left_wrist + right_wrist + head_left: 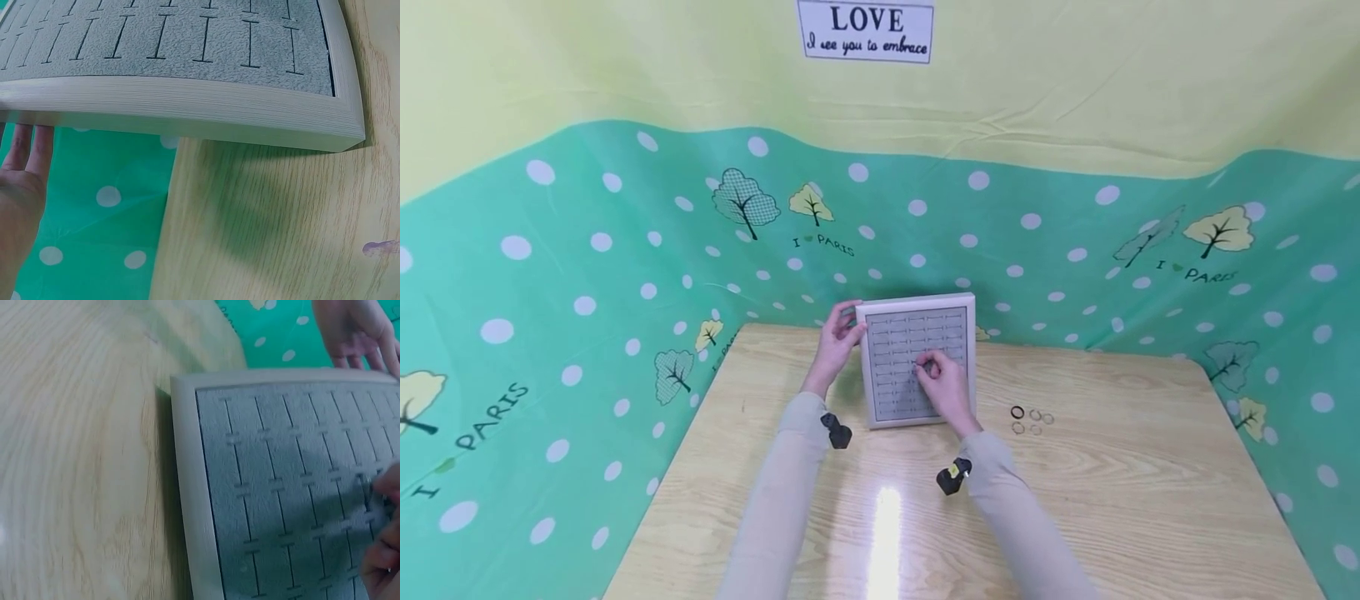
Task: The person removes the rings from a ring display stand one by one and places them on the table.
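Now both hands work at a tilted ring tray.
Left hand grips the tray at its far left corner; right hand pinches a ring at a slot in the grey foam. Tray's near edge rests on the worktop; loose rings lie just right.

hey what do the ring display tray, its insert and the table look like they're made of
Ring tray frame: pale, smooth, matte, probably painted wood or plastic; the look leaves it open. Insert: grey, fuzzy nap with cut slots, likely velvet-covered foam. Table: light wood grain with a glossy glare patch, possibly laminate rather than solid wood. The left hand holds the frame's edge; the right hand rests on the insert.
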`<state>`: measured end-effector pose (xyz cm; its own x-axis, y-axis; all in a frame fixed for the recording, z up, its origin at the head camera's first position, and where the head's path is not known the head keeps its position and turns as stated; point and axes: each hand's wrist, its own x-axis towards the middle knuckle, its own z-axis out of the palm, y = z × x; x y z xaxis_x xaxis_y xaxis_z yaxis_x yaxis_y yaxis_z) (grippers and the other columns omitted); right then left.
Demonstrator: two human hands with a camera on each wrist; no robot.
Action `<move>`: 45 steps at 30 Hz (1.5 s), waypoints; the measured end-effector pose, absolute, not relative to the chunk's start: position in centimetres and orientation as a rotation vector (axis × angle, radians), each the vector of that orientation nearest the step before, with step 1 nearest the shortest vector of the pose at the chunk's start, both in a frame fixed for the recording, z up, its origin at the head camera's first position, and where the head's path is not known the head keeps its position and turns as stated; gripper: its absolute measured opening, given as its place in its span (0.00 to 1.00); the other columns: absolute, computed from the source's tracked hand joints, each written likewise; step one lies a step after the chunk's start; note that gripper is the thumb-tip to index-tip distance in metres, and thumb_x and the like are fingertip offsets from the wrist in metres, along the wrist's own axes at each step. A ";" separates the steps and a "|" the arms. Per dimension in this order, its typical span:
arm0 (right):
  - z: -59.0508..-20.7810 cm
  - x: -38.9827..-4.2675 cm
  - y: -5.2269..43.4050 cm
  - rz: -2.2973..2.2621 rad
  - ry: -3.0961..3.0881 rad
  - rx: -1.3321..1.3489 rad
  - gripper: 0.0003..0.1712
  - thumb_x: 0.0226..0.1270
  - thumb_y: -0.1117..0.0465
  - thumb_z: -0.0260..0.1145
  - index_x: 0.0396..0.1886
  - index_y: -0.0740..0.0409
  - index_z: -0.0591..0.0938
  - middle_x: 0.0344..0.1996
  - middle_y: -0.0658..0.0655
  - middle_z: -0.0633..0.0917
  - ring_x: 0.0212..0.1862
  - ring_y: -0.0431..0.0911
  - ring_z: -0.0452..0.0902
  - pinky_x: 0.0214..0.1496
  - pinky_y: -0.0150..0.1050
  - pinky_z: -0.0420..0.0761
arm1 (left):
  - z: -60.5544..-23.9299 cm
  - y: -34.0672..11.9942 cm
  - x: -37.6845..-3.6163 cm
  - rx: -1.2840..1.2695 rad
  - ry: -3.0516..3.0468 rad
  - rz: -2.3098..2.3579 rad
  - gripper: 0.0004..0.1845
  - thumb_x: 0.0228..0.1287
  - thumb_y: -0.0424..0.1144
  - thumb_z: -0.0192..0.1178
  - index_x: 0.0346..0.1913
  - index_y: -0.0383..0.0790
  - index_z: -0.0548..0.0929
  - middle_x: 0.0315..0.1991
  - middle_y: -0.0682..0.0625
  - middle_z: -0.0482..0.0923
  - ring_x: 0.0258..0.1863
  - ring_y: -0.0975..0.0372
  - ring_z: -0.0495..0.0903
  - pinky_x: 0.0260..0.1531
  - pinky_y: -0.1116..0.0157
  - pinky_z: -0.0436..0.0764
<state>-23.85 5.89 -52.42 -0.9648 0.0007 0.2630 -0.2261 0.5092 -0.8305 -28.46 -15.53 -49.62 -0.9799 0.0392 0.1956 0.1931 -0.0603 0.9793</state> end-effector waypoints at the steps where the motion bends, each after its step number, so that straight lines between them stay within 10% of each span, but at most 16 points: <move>1: -52.4 -23.9 6.0 1.442 -2.532 0.207 0.05 0.58 0.70 0.68 0.32 0.57 0.82 0.15 0.49 0.69 0.20 0.42 0.64 0.20 0.31 0.62 | -49.7 -15.5 -28.5 -0.263 -2.077 -2.196 0.23 0.67 0.27 0.56 0.64 0.43 0.69 0.58 0.37 0.75 0.51 0.48 0.78 0.50 0.55 0.81; 19: -49.4 -20.5 7.3 1.917 -2.302 0.432 0.05 0.57 0.80 0.61 0.33 0.76 0.76 0.38 0.71 0.73 0.37 0.57 0.70 0.35 0.27 0.72 | -49.7 -15.7 -28.5 -0.262 -2.070 -2.195 0.24 0.66 0.26 0.56 0.63 0.42 0.69 0.58 0.36 0.75 0.50 0.48 0.78 0.50 0.55 0.81; 45: -51.3 -18.7 12.4 1.915 -2.298 0.134 0.08 0.64 0.73 0.63 0.42 0.73 0.80 0.46 0.68 0.82 0.37 0.53 0.76 0.33 0.27 0.77 | -49.8 -15.8 -28.6 -0.249 -2.075 -2.222 0.25 0.67 0.27 0.57 0.65 0.42 0.69 0.59 0.38 0.74 0.52 0.47 0.77 0.50 0.56 0.81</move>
<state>-18.73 12.39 -51.30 -0.9853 0.0251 0.1692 -0.1619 0.1824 -0.9698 -28.64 -15.77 -49.84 -0.9825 0.0445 0.1808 0.1774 -0.0720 0.9815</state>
